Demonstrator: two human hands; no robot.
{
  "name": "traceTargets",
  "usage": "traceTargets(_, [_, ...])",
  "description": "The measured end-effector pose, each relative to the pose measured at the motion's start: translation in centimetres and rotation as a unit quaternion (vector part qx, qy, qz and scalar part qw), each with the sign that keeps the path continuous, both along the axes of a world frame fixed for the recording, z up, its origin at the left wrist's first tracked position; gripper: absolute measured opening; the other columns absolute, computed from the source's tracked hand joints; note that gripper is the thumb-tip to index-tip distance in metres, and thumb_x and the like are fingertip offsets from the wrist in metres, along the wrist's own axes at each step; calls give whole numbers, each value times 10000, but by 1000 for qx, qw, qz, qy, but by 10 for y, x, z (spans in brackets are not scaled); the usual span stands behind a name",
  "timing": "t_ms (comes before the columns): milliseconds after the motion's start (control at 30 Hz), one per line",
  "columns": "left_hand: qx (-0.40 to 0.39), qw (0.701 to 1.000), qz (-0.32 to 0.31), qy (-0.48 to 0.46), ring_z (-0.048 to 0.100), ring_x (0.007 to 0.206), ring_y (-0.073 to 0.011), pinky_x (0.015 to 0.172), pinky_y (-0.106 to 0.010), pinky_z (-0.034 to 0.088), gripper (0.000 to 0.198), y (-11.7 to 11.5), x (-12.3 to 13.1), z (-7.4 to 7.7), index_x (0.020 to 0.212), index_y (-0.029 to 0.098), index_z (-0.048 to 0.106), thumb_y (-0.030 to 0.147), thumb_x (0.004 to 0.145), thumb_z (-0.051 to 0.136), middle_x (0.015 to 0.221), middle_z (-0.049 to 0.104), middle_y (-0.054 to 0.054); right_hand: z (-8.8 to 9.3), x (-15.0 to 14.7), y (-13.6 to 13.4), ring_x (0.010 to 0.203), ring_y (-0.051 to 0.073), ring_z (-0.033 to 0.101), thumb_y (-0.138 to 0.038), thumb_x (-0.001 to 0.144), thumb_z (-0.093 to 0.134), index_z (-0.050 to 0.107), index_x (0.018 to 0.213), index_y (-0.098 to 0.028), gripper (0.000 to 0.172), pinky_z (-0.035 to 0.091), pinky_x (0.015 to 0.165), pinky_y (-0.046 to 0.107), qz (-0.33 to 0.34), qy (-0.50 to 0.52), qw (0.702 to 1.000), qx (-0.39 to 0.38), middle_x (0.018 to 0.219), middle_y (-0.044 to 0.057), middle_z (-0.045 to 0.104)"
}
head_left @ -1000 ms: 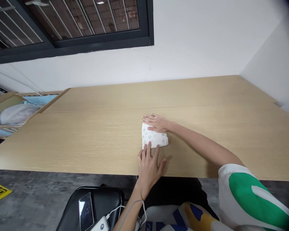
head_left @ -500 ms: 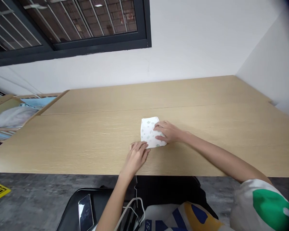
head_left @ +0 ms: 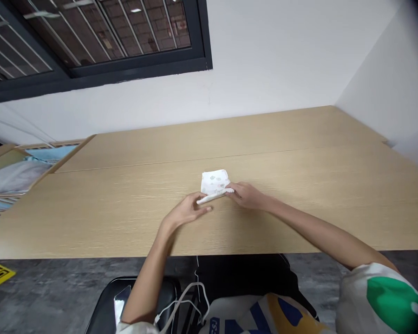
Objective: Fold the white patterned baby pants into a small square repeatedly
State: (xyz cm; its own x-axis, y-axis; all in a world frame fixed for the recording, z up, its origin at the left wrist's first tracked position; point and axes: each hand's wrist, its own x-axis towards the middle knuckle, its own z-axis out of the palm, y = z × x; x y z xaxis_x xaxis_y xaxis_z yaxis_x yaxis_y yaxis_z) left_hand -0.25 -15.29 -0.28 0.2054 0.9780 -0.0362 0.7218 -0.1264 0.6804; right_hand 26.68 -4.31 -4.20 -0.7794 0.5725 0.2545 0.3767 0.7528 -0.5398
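Observation:
A small white cloth (head_left: pixel 214 180) with a sparse printed pattern lies on the wooden table in front of me. Its near edge is raised and folded over into a narrow band. My right hand (head_left: pixel 245 195) pinches the right end of this band between thumb and fingers. At the band's left end is my left hand (head_left: pixel 188 209), its fingers against the cloth and its thumb held apart below. Part of the left fingertips is hidden by the fold.
The wide wooden table (head_left: pixel 125 208) reaches to a white wall with a barred window (head_left: pixel 118 32). At far left, an open wooden compartment (head_left: pixel 21 171) holds bagged items. Below the near edge are a phone (head_left: pixel 120 304) on a black seat and a white cable (head_left: pixel 181 299).
The cloth lay flat before; now its near edge is lifted and folded away from me. My right hand has closed on that edge, while my left hand has shifted left and spread its thumb.

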Motion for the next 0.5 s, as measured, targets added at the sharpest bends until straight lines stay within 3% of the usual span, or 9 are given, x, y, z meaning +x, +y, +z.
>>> traceTargets(100, [-10,999,33,-40,643,817,-196,731,-308,499,377,26,-9,1,1060,169,715,507,924,619,970,734,-64,8,-10,7,742,220,657,-433,1073,461,642,1148,-201,304,453,713,312,-63,15,997,-53,836,42,724])
traceTargets(200, [-4,996,87,-20,601,720,-169,642,-282,452,321,58,-16,-1,989,152,679,456,897,631,855,699,-54,10,-23,22,726,212,635,-455,1033,519,630,1148,-193,306,445,699,307,-136,54,985,-90,812,29,701])
traceTargets(333, [3,991,135,26,620,736,-175,634,-276,449,233,91,-17,-7,1002,161,631,364,890,651,880,707,-66,2,-42,45,804,223,649,-443,999,569,600,1186,-173,330,480,750,328,-218,77,967,-110,902,57,714])
traceTargets(500, [25,982,171,71,646,789,-209,698,-313,489,211,105,-11,-21,1081,154,607,288,920,630,943,719,-110,-11,-53,57,1002,268,678,-413,1003,581,547,1245,-187,333,508,863,378,-277,50,952,-116,1134,123,724])
